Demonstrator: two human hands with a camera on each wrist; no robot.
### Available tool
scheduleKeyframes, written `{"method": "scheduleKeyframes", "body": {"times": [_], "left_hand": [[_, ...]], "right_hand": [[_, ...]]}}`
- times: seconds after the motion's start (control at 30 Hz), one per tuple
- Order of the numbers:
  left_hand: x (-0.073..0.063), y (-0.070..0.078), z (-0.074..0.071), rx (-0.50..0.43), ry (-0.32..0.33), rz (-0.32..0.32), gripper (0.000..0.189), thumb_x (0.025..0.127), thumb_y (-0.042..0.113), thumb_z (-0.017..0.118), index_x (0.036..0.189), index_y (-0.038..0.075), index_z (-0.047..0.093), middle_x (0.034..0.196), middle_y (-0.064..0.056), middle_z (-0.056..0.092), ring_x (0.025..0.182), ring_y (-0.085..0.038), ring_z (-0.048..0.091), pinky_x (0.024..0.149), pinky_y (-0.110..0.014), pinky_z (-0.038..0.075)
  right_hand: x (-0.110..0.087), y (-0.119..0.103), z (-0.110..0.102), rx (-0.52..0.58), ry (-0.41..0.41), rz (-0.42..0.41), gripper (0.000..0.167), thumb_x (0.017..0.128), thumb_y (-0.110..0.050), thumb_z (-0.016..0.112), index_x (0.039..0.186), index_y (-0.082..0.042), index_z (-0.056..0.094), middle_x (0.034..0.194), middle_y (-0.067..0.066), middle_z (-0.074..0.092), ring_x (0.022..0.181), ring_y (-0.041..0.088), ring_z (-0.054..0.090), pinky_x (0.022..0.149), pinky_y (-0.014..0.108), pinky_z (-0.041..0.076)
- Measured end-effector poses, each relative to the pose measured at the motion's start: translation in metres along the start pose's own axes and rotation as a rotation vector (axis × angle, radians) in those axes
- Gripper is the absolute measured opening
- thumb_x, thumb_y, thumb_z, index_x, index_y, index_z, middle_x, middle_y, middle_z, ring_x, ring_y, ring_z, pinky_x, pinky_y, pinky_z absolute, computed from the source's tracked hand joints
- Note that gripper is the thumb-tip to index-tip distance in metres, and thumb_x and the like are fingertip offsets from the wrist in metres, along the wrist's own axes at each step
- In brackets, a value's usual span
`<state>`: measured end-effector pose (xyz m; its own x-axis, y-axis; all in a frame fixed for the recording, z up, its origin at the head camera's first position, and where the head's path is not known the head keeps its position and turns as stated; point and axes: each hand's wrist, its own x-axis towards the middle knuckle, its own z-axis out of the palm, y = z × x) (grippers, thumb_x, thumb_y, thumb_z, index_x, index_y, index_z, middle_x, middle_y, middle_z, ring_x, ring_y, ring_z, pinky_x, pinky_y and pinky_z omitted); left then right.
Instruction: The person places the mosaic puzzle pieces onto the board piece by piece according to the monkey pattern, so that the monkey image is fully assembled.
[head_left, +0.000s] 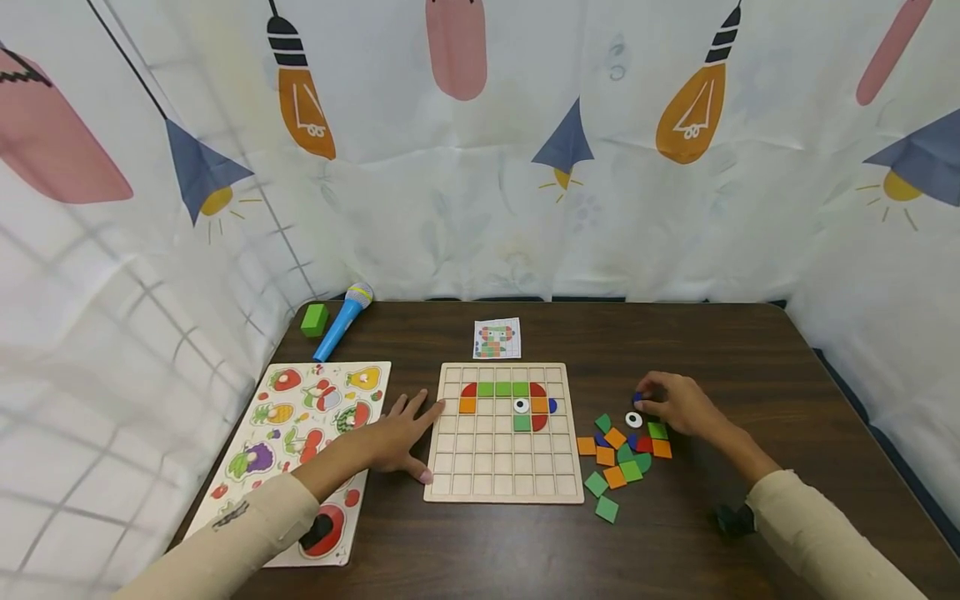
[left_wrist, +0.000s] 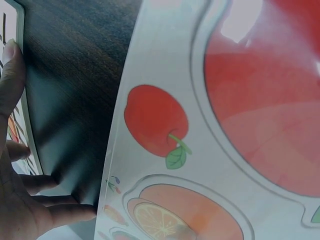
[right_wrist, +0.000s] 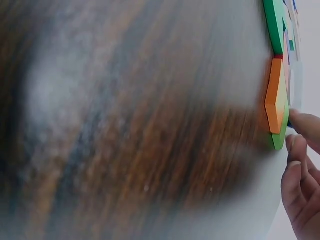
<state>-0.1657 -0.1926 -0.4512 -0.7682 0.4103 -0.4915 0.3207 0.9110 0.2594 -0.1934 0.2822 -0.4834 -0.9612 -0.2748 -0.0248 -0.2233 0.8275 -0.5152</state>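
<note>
Right hand (head_left: 678, 404) near the worktop's (head_left: 540, 550) right side, thumb and fingers closed in a pinch on a small blue piece (head_left: 637, 398); we can't tell its shape, mostly covered; left hand (head_left: 397, 436) spread wide, gripping nothing, thumb and a fingertip at the left edge of the grid board (head_left: 480, 462); that board lies mid-worktop, shallow square cells, mostly bare; in its second row from the far edge we count a red corner piece (head_left: 468, 389), three green squares (head_left: 502, 389) and another red one; third row has an orange square (head_left: 467, 405), then past a gap an eye disc (head_left: 521, 406), a second orange square and a blue half-round (head_left: 552, 406); fourth row, a darker green square (head_left: 521, 423) beside a third red corner piece; off the board's right edge we see loose pieces (head_left: 615, 475) in a scatter, orange, green, blue and red, plus a loose eye disc (head_left: 633, 420) just below the pinching fingers; pattern card (head_left: 497, 338) beyond the board's far edge; fruit board (head_left: 333, 379) along the worktop's left edge, fruit shapes in outlined spots, left forearm across it; blue microphone (head_left: 341, 327) and green block (head_left: 314, 320) by the far left corner.
</note>
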Motion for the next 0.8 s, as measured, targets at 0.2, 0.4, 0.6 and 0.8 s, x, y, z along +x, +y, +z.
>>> {"method": "scheduleKeyframes", "body": {"times": [0.2, 0.4, 0.6, 0.8], "left_hand": [[-0.001, 0.001, -0.001, -0.006, -0.009, -0.009, 0.112, 0.076, 0.053, 0.081, 0.161, 0.016, 0.019, 0.166, -0.024, 0.010, 0.150, -0.054, 0.011, 0.111, -0.070, 0.029], [-0.002, 0.002, -0.001, -0.006, -0.009, -0.011, 0.112, 0.076, 0.053, 0.081, 0.161, 0.016, 0.019, 0.166, -0.023, 0.010, 0.150, -0.053, 0.011, 0.111, -0.069, 0.029], [-0.001, 0.002, -0.001, 0.001, -0.007, -0.012, 0.112, 0.076, 0.053, 0.081, 0.161, 0.016, 0.019, 0.166, -0.023, 0.010, 0.151, -0.053, 0.011, 0.111, -0.069, 0.030], [-0.002, 0.002, -0.001, -0.003, -0.008, -0.011, 0.111, 0.076, 0.053, 0.081, 0.161, 0.016, 0.019, 0.167, -0.023, 0.010, 0.151, -0.053, 0.011, 0.111, -0.069, 0.030]], "right_hand": [[0.003, -0.005, 0.001, -0.011, -0.013, -0.065, 0.010, 0.094, -0.011, 0.071, 0.103, -0.011, 0.067, 0.095, 0.003, 0.069, 0.080, 0.014, 0.058, 0.072, 0.034, 0.049], [0.007, -0.011, 0.001, -0.029, -0.048, -0.117, 0.015, 0.096, -0.014, 0.068, 0.110, -0.010, 0.066, 0.091, -0.001, 0.065, 0.074, 0.010, 0.053, 0.065, 0.028, 0.046], [0.017, -0.025, 0.000, 0.008, -0.057, -0.190, 0.016, 0.098, -0.016, 0.067, 0.112, -0.009, 0.070, 0.085, -0.005, 0.064, 0.070, 0.008, 0.052, 0.063, 0.024, 0.046], [0.030, -0.049, 0.004, 0.081, -0.122, -0.235, 0.022, 0.098, -0.026, 0.067, 0.112, -0.010, 0.072, 0.088, -0.007, 0.066, 0.073, 0.008, 0.055, 0.067, 0.024, 0.050]]}}
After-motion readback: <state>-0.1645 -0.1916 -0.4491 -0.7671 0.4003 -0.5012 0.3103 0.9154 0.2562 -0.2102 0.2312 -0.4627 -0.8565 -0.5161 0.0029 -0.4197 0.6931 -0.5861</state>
